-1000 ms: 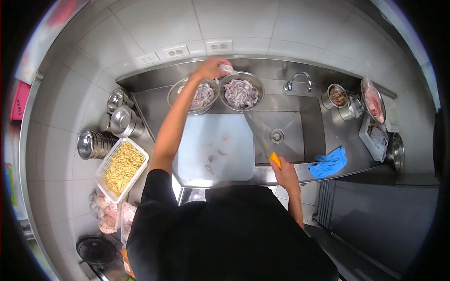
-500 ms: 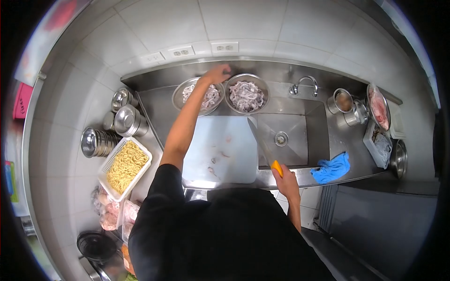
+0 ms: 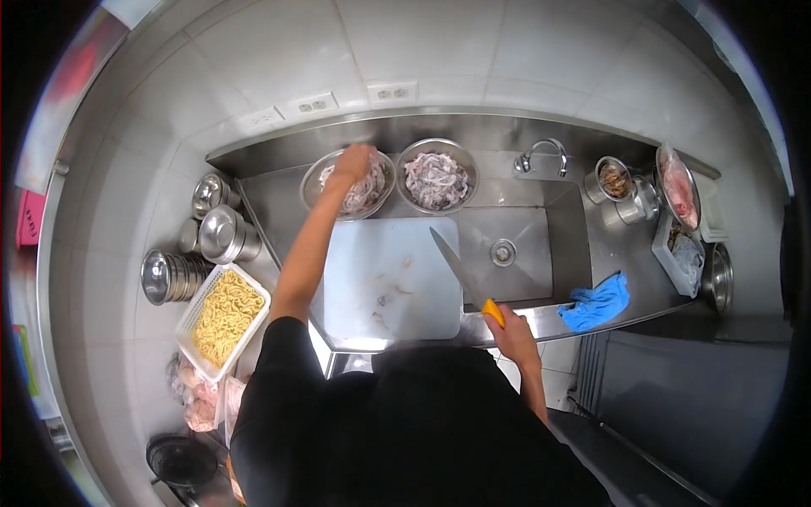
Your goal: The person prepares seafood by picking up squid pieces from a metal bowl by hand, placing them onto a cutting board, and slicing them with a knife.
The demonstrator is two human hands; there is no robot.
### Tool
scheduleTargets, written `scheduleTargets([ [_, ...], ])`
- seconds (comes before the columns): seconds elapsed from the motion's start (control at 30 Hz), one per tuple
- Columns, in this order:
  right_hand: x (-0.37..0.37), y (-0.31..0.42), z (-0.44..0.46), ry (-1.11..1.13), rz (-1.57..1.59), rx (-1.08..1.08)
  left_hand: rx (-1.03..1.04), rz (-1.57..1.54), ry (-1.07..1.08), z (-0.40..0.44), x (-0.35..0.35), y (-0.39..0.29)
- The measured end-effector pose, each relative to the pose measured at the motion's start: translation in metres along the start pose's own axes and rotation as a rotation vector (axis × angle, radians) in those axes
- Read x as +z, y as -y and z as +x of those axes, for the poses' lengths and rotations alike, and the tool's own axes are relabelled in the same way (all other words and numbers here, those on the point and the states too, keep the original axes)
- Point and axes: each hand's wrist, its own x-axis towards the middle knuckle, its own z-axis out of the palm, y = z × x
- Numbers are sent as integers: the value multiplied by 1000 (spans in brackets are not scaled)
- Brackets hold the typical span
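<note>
My right hand (image 3: 515, 334) is closed around the yellow handle of a knife (image 3: 461, 272). Its long blade points up and left, over the right edge of a white cutting board (image 3: 355, 279). Small scraps lie on the board. My left hand (image 3: 356, 161) is over the left metal bowl (image 3: 309, 188), which holds pale pieces that look like cut squid (image 3: 363, 193). Its fingers are turned down and largely hidden, so whether they grip anything does not show. A second metal bowl (image 3: 472, 190) beside it holds more such squid (image 3: 436, 180).
Right of the board is a sink (image 3: 524, 279) with a faucet (image 3: 545, 152). A blue cloth (image 3: 596, 302) lies on the counter's front edge. At left stand a white basket of yellow noodles (image 3: 226, 317) and stacked metal bowls (image 3: 173, 277). Packed meat (image 3: 678, 190) sits far right.
My left hand has come left and down, from the gap between the bowls to over the left bowl. The knife stays in my right hand, and the view has shifted slightly.
</note>
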Motion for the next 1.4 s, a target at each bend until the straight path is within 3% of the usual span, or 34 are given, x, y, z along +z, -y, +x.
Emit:
scheduleTargets([
  [0.23, -3, -11, 3, -28, 15, -47, 93, -121, -141, -2, -112, -12],
  [0.33, -5, -10, 1, -46, 6, -34, 91, -128, -103, -15, -158, -35],
  [0.43, -15, -3, -7, -60, 54, -60, 50, -316, -79, -44, -199, -65],
  [0.47, -14, -6, -6, -74, 40, -105, 145, -377, -141, -53, -202, -65],
  [0.6, -25, 2, -12, -121, 54, -168, 41, -387, -115, -127, -231, -106],
  [0.7, -27, 11, -17, -155, 31, -159, 13, -566, -122, -188, -190, -100],
  [0.87, 22, 6, -3, -117, -103, -257, -92, -697, -190, -301, 0, -69],
  [0.93, 57, 3, 11, -25, -165, -272, -331, -671, -80, -344, 81, -58],
  [1.0, 89, 12, 25, 59, -231, -289, -384, -459, -253, -372, 123, -66],
  [1.07, 121, 24, 44, 112, -278, -334, -486, -302, -392, -383, 125, -92],
  [1.23, 174, 41, 79, 205, -451, -357, -307, -235, -494, -366, 153, -100],
  [1.4, 133, -28, 37, 272, -480, -212, -269, -230, -545, -361, 162, -95],
])
